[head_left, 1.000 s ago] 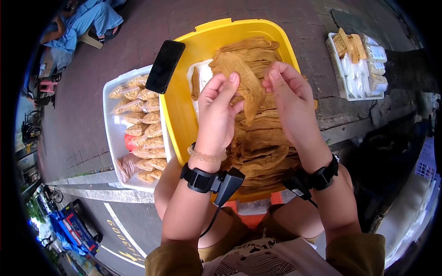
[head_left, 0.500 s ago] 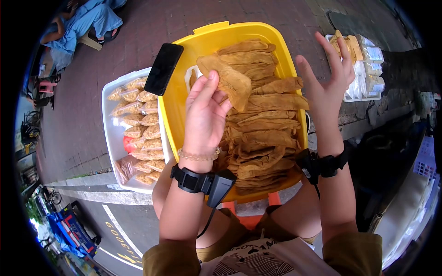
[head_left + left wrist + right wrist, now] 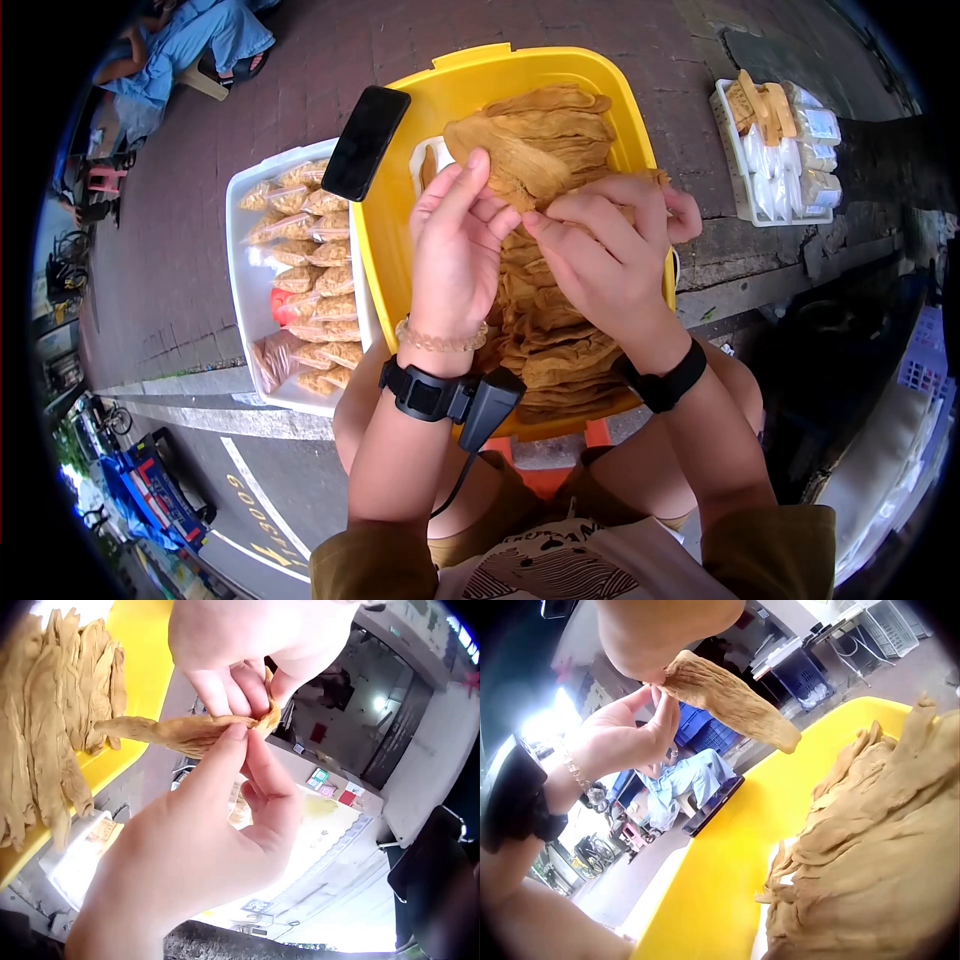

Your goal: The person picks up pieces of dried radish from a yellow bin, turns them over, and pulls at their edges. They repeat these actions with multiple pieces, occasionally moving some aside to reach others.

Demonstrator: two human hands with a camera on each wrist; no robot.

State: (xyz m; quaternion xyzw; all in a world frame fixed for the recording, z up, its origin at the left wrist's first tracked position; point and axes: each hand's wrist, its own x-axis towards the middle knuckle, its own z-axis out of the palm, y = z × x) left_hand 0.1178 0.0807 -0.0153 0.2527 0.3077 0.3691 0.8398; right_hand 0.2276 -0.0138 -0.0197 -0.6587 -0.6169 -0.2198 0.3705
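Head view: A brown sheet point(image 3: 510, 160) is held in the air above the yellow tub point(image 3: 385, 240), between and just beyond the two hands. It is pinched in the left hand point(image 3: 455, 235), with the thumb on top and the fingers bent behind. Its near edge is taken between the thumb and fingertips of the right hand point(image 3: 610, 250), the fingers of which are bent. The fingertips of both hands nearly meet, presumably so that the edge can be worked finely. A pile point(image 3: 555, 370) of similar sheets is set below the hands, probably for easy reach. A phone point(image 3: 366, 143) is placed at the tub's rim, outward from the left hand. Farther out and nearer the body, bags point(image 3: 325, 255) are stood in rows in a tray point(image 3: 240, 270), likely for order.

Left wrist view: The sheet is seen gripped from both sides. Thumb and forefinger of the right hand are closed on it directly beside the bent left fingers; steadying by the left is judged likely.

Right wrist view: One end of the sheet is left free, angled down from the joined fingertips and clear of the pile. The right fingertips are mostly hidden here, and their grip cannot be confirmed from this side.
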